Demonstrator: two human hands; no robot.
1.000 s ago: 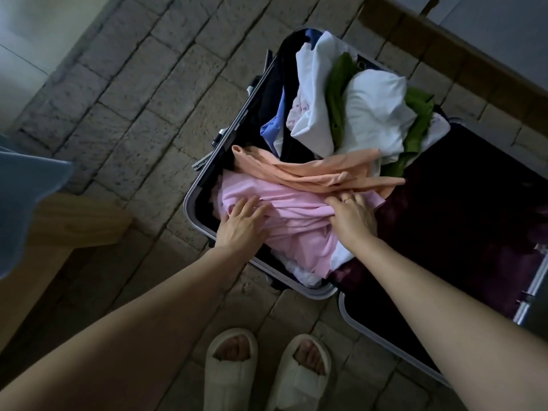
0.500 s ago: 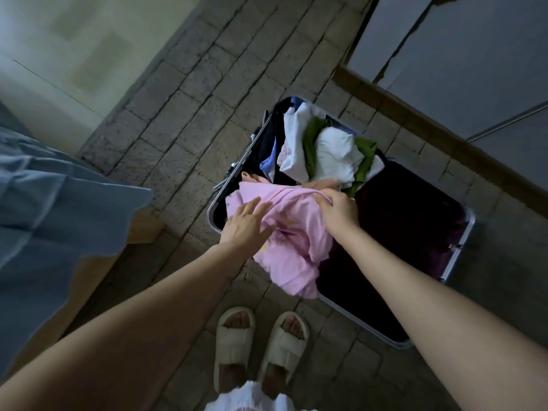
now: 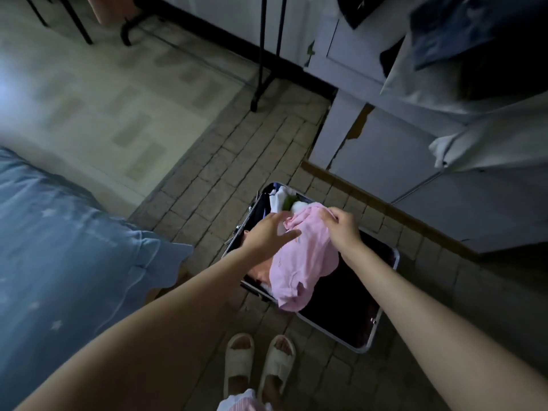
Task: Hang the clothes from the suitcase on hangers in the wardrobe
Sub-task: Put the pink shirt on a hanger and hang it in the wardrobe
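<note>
R hand [image 3: 341,229] pinches pink shirt [image 3: 305,262] at top edge | L hand [image 3: 267,234] fingers straight, touching its upper-left | shirt hangs down over suitcase [image 3: 385,310] near-left half, long axis vertical | R nearer wardrobe [image 3: 415,179]

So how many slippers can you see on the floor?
2. The left slipper and the right slipper sit side by side on the person's feet, on the brick floor just in front of the open suitcase.

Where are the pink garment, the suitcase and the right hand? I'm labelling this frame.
pink garment [image 3: 305,262]: head view, middle of the hanging cloth.
suitcase [image 3: 369,342]: head view, near rim.
right hand [image 3: 341,225]: head view, back of the hand.
</note>
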